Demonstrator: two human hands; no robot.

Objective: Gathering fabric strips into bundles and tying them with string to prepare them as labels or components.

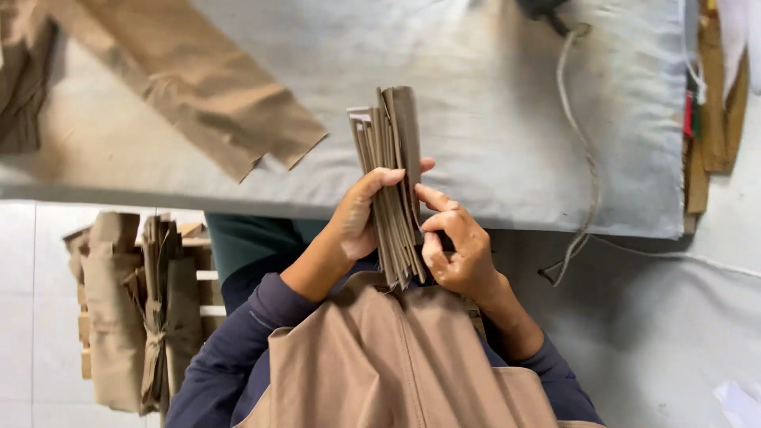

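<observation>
My left hand (358, 218) grips a thick stack of narrow khaki fabric strips (390, 150), held upright on edge above the padded table's near edge. My right hand (453, 250) touches the stack's right side, thumb and forefinger pinching at the outer strips. The lower ends of the strips fan out between both hands. A larger khaki cloth piece (388, 364) lies across my lap below the hands.
A grey padded table (491, 95) fills the top. A khaki garment piece (198, 79) lies at its left. A cord (583, 150) hangs over the right part. Bundles of tied khaki fabric (135, 317) sit on a wooden stand at lower left.
</observation>
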